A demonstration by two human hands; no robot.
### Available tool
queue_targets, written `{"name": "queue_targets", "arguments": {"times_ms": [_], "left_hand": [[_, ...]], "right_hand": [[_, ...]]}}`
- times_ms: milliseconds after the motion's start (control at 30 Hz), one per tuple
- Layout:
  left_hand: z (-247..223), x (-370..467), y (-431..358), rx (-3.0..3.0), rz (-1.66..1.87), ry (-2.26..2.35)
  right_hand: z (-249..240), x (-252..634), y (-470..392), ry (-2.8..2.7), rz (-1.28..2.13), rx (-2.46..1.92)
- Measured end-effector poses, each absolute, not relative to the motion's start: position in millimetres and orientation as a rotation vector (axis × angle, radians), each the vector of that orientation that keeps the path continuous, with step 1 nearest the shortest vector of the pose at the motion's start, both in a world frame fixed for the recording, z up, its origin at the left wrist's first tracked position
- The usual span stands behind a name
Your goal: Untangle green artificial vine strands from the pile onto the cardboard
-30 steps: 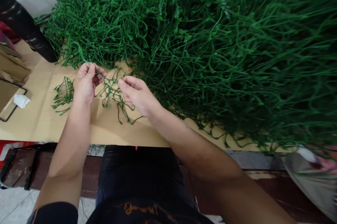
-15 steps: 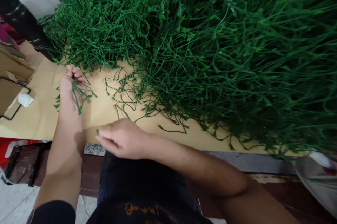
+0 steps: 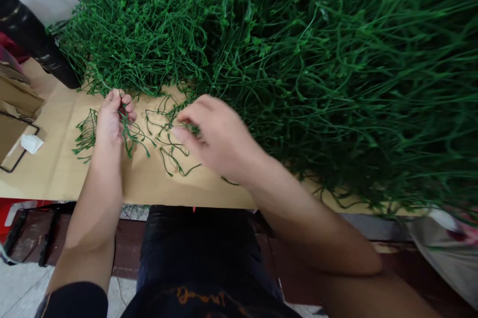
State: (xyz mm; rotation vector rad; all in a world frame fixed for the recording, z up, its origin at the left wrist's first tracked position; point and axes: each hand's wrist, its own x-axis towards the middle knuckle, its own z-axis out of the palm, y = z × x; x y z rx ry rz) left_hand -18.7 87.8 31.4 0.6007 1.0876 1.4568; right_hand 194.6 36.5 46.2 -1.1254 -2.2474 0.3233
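Observation:
My left hand (image 3: pixel 117 116) is closed around a few thin green artificial stems (image 3: pixel 135 137), whose branched ends hang out below the fingers toward me. A small bunch of similar green stems (image 3: pixel 86 133) lies on the table just left of that wrist. Over the loose single stems (image 3: pixel 174 146) at the edge of the big heap, my right hand (image 3: pixel 214 136) hovers with thumb and fingers apart. Some green stems show in the gap between thumb and fingers, but nothing looks gripped. The heap of green stems (image 3: pixel 239 44) fills the far side and the right.
A black bottle (image 3: pixel 41 41) leans at the far left. Nearer me are a cardboard box (image 3: pixel 17 91), a black wire frame (image 3: pixel 23 158) and a white scrap (image 3: pixel 32 143). The tan table (image 3: pixel 153 186) ends just before my lap.
My right hand has moved away from me and to the right, from the table's front edge to the loose stems, and its pinch has opened. My left hand has shifted slightly right, still holding stems.

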Motion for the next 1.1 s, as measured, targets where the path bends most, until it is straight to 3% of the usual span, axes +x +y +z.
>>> {"name": "queue_targets", "arguments": {"times_ms": [100,300,567,933,1100], "left_hand": [[20.7,-17.8,90.1,0.751,1.510,1.222],[4.2,-20.6,95.2,0.942,1.526,1.223],[22.7,-2.0,85.2,0.682,1.585,1.146],[23.3,-2.9,77.3,0.993,1.243,1.022],[20.3,-0.7,77.9,1.013,1.275,1.092]], "right_hand": [[44.6,157.6,27.4,-2.434,0.461,-1.069],[35.6,130.7,31.8,-2.468,0.397,-1.143],[18.5,136.3,49.1,-2.337,0.596,-1.062],[18.2,156.8,63.1,-2.098,0.703,-1.084],[16.9,157.7,62.4,-2.069,0.701,-1.092]]}}
